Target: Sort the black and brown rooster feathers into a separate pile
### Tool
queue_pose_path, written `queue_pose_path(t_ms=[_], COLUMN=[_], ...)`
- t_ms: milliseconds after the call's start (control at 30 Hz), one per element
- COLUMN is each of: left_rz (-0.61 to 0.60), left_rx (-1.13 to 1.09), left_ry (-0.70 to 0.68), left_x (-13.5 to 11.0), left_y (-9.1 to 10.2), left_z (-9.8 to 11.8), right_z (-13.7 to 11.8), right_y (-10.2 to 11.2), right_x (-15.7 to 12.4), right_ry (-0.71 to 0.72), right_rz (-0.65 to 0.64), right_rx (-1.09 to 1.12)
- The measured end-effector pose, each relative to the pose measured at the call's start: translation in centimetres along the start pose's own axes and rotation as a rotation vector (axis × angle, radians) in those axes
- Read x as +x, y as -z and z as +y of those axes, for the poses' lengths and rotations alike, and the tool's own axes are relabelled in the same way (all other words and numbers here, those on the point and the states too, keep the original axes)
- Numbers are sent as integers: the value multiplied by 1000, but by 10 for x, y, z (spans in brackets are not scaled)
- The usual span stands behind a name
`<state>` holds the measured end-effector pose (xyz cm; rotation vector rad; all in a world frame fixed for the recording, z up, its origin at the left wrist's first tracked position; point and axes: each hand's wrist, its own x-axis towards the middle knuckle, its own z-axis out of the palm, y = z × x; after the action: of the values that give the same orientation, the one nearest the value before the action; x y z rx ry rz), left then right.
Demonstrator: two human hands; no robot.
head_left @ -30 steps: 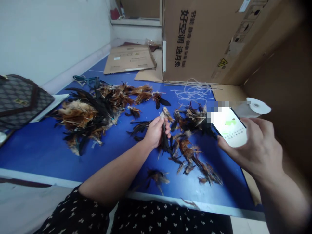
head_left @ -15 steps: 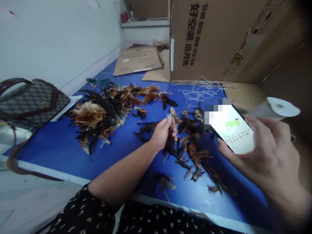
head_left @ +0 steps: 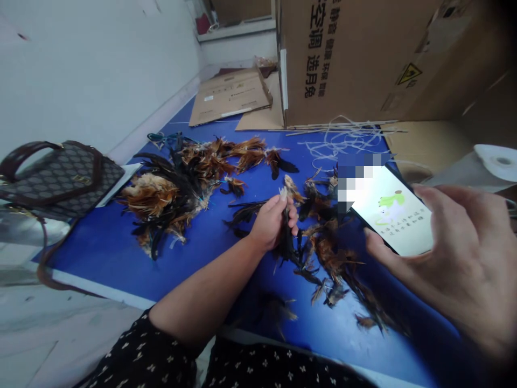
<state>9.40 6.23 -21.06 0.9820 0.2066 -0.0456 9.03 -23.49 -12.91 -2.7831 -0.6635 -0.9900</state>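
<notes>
Several dark feathers (head_left: pixel 287 243) sit clasped within the left hand (head_left: pixel 272 222).

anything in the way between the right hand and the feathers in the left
Yes: the phone, held in the right hand, juts toward the feather bundle, which the left hand partly covers. Loose feathers lie on the table between the two hands.

Your L hand (head_left: pixel 275 222) grips a bunch of dk feathers (head_left: pixel 287 243), pale quills (head_left: pixel 283 192) up, over the blue tbl (head_left: pixel 121 264). Your R hand (head_left: pixel 464 253) holds a lit phone (head_left: pixel 404 218), right. Brn/blk feather pile (head_left: pixel 151 191) lies left, nr a handbag (head_left: pixel 67 178); more feathers (head_left: pixel 329 256) near right; white string (head_left: pixel 343 141) far right, by a cardboard box (head_left: pixel 355 70).
</notes>
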Motion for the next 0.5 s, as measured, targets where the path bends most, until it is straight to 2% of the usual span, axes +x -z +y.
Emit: queue_pose_path(t_ms=[200,500], left_rz=[7,-3], left_rx=[23,51], left_ry=[16,18], left_x=[0,-1], left_y=[0,0], left_z=[1,2], right_z=[4,5], right_y=[-6,-11], right_x=[-3,-4], right_ry=[-15,33], right_rz=[-29,7], right_rx=[10,17])
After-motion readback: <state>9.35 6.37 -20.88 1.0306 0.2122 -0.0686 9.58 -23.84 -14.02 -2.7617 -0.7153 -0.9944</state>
